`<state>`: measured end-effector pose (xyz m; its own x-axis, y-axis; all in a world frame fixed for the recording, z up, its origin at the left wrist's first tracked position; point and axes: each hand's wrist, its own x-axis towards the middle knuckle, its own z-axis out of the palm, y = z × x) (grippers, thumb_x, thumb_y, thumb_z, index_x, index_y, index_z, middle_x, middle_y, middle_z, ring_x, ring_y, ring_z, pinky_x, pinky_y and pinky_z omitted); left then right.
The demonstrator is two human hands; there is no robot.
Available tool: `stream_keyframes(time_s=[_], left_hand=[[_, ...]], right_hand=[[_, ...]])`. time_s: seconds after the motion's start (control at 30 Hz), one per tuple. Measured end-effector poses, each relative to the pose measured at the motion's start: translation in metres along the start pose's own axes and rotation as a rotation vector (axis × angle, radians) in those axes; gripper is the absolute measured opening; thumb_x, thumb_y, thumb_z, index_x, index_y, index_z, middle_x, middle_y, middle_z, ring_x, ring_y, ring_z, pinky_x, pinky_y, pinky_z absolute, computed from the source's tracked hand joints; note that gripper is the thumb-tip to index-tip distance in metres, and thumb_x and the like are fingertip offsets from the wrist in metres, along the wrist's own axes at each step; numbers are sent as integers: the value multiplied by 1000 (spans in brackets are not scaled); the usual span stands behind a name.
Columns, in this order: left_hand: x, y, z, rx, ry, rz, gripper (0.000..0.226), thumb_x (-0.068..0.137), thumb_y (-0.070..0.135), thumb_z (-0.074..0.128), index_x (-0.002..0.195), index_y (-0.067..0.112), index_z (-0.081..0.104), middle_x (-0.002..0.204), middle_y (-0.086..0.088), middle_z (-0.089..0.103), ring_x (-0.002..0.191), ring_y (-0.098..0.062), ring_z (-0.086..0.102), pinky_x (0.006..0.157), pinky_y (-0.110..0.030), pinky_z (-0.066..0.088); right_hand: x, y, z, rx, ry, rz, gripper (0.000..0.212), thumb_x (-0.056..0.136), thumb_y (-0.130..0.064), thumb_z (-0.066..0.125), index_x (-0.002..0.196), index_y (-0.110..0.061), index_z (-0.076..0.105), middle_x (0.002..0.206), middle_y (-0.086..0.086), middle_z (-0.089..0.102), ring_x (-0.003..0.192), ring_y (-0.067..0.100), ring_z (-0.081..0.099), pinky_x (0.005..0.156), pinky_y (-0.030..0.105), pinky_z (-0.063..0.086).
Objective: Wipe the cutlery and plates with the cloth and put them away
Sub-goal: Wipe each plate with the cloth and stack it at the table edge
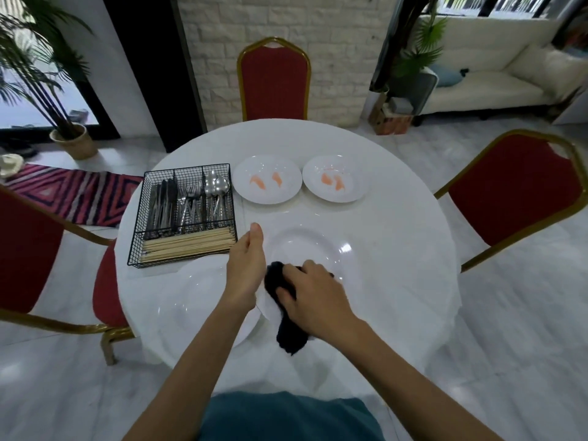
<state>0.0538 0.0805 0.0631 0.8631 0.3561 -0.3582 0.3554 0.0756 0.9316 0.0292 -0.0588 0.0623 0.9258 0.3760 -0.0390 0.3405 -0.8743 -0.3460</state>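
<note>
Plate (305,246): white, glossy, round, with a wide flat rim and a shallow well. It sits at the near middle of the table (397,233), and its near-left edge overlaps a second plain plate (197,300) of the same make.

Left hand (246,265): grips the wiped plate's left rim, thumb on top; the fingers underneath are hidden.

Right hand (313,297): fingers curled over the cloth (288,332), pressing it onto the plate's near side.

Cloth: black, soft and bunched, with one limp end trailing off the plate's near edge toward the person.

Smeared plates: two white round plates side by side at the far side, the left (266,179) and the right (335,179), each with orange streaks in the well.

Cutlery basket (136,230): black wire mesh, rectangular, with dividers, left of the plates. It holds knives (162,205), forks (189,205) and shiny metal spoons (218,186) in three lengthwise sections. Pale wooden chopsticks (187,246) lie crosswise in the near section.

Table: round, covered in a white cloth that drapes over the edge.

Chairs: red upholstery on gold metal frames, one opposite (275,81), one right (515,189), one left (28,249).
</note>
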Motion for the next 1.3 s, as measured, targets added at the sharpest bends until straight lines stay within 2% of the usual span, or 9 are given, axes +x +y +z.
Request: stream_keyframes(time_s=[0.3, 0.37, 0.43, 0.57, 0.73, 0.97, 1.1, 1.17, 1.3], left_hand=[[-1, 8, -1, 29, -99, 34, 30, 105, 52, 38, 83, 37, 53, 87, 20, 49, 79, 2, 46, 76, -26, 41], [5, 13, -7, 18, -172, -16, 38, 103, 55, 41, 121, 30, 64, 120, 18, 58, 109, -4, 54, 104, -34, 41], [6, 22, -8, 95, -222, -1, 52, 103, 56, 41, 142, 25, 55, 133, 17, 51, 124, -6, 45, 107, -30, 32], [8, 35, -12, 333, -367, 49, 46, 100, 61, 42, 123, 32, 70, 123, 13, 68, 118, -9, 60, 98, -28, 43], [19, 43, -24, 268, -336, 66, 59, 92, 70, 49, 132, 30, 66, 134, 11, 65, 129, -14, 56, 115, -45, 39], [7, 42, -14, 427, -447, 218, 37, 101, 57, 44, 112, 39, 74, 110, 19, 74, 110, -2, 64, 94, -29, 49], [16, 51, -38, 253, -360, 216, 37, 100, 55, 48, 92, 29, 73, 86, 20, 74, 84, 2, 69, 77, -19, 52], [21, 48, -40, 89, -201, 192, 39, 100, 57, 48, 94, 26, 72, 91, 14, 74, 89, -5, 69, 85, -30, 55], [2, 28, -6, -111, 193, 205, 35, 103, 54, 40, 101, 32, 67, 101, 5, 69, 94, -11, 63, 89, -39, 54]], right_hand=[[57, 57, -11, 73, 469, 174, 23, 99, -28, 56, 111, -9, 60, 110, 13, 55, 100, 37, 50, 80, 42, 41], [58, 59, -23, 168, 365, 112, 37, 99, -36, 56, 129, -16, 55, 127, 8, 52, 113, 31, 48, 94, 47, 43], [58, 50, -36, 136, 145, 2, 56, 96, -46, 58, 145, -23, 42, 140, 4, 46, 125, 26, 43, 104, 44, 37], [59, 47, -63, 87, -151, -39, 56, 89, -53, 68, 134, -29, 46, 119, -1, 57, 101, 21, 52, 96, 40, 44], [68, 72, -76, 244, -170, 148, 43, 83, -57, 75, 86, -22, 49, 84, -4, 59, 76, 16, 57, 60, 30, 42], [70, 42, -70, 250, -118, -22, 54, 71, -55, 84, 77, -19, 44, 72, -6, 53, 65, 15, 48, 60, 34, 39], [48, 63, -58, 538, -28, 268, 49, 76, -56, 80, 90, -13, 62, 84, 1, 70, 77, 16, 66, 65, 34, 54], [30, 63, -40, 840, 57, 474, 41, 77, -50, 82, 95, -16, 68, 92, 3, 75, 82, 21, 73, 65, 40, 62], [14, 33, 12, 1413, 179, 928, 35, 82, -31, 84, 104, -10, 68, 98, 14, 75, 79, 29, 72, 46, 27, 51]])
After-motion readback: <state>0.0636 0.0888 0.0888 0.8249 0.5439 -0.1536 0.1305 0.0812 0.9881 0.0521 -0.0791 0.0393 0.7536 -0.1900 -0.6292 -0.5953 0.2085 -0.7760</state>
